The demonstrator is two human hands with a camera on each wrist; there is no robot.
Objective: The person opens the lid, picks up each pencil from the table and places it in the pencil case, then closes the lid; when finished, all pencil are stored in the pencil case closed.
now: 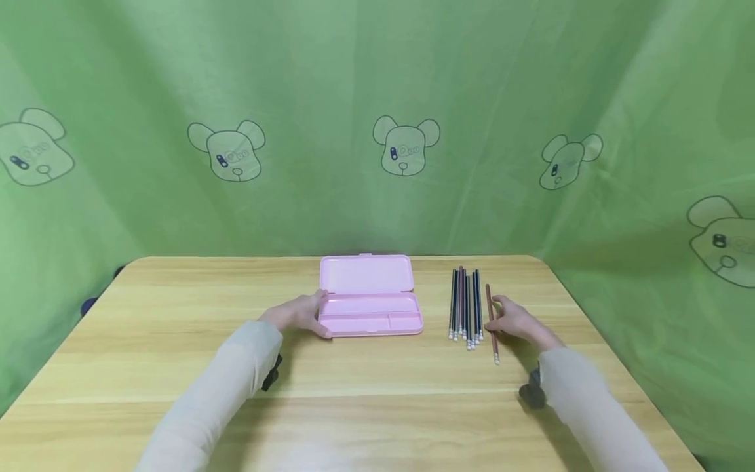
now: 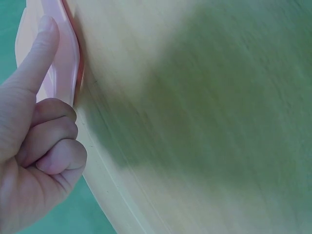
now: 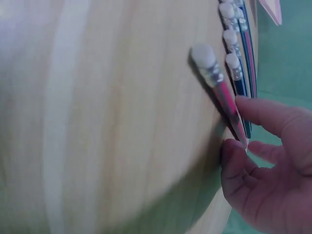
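An open pink pencil case (image 1: 370,324) lies on the table with its lid (image 1: 367,275) laid back and its compartments facing up. My left hand (image 1: 302,314) grips the case's left end. In the left wrist view the left thumb (image 2: 41,51) lies along the case, while the other fingers curl against its side. On the right, my right hand (image 1: 514,321) pinches a reddish pencil (image 3: 225,100) between thumb and fingers. Its white eraser end points toward me. Just left of that pencil lies a bunch of dark pencils (image 1: 468,308), erasers also toward me.
The wooden table (image 1: 377,400) has rounded far corners. A green curtain (image 1: 330,196) printed with bear heads hangs behind and along both sides. Between the case and the bunch of pencils is a strip of bare tabletop.
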